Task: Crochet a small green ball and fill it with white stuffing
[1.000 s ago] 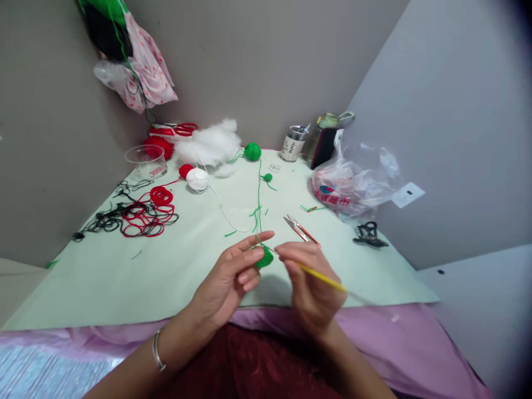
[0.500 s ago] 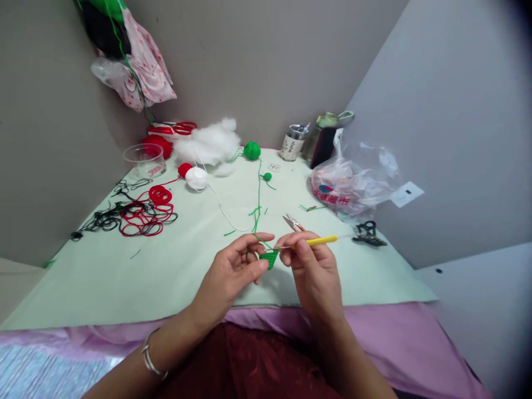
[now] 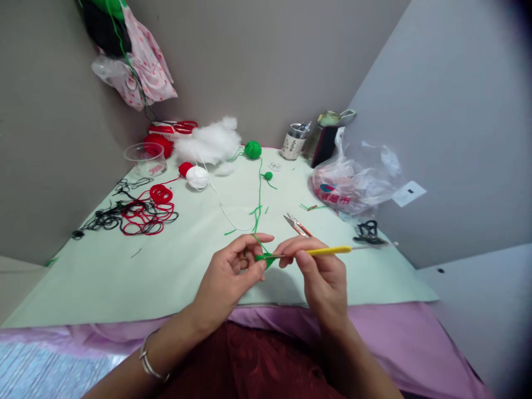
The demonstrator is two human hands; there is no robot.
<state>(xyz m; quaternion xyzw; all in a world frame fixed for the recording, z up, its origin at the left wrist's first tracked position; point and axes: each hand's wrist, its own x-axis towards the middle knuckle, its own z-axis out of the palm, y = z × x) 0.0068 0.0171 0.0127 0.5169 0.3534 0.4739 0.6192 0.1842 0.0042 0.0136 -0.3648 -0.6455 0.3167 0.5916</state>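
Note:
Between thumb and fingers my left hand (image 3: 230,271) pinches a small green crochet piece (image 3: 268,260), partly hidden by the thumb. Green yarn (image 3: 258,238) passes over the left index finger and runs back across the table to a green yarn ball (image 3: 252,149). My right hand (image 3: 322,271) is closed on the yellow handle of a crochet hook (image 3: 330,251). The hook's metal shaft points left, and its tip is at the upper edge of the green piece. Just beyond the right hand lie orange-handled thread snips (image 3: 297,225).
At the left lie tangled black and red yarn (image 3: 145,216) and a clear plastic cup (image 3: 145,160). White stuffing (image 3: 210,143) and a white yarn ball (image 3: 197,178) sit behind. A pen tin (image 3: 293,143), a plastic bag (image 3: 349,183) and a black clip-like object (image 3: 368,233) stand rightward.
My right hand has shifted slightly right and down with the crochet hook, which now lies flatter. The green piece has turned a little in my left hand, so less of its face shows.

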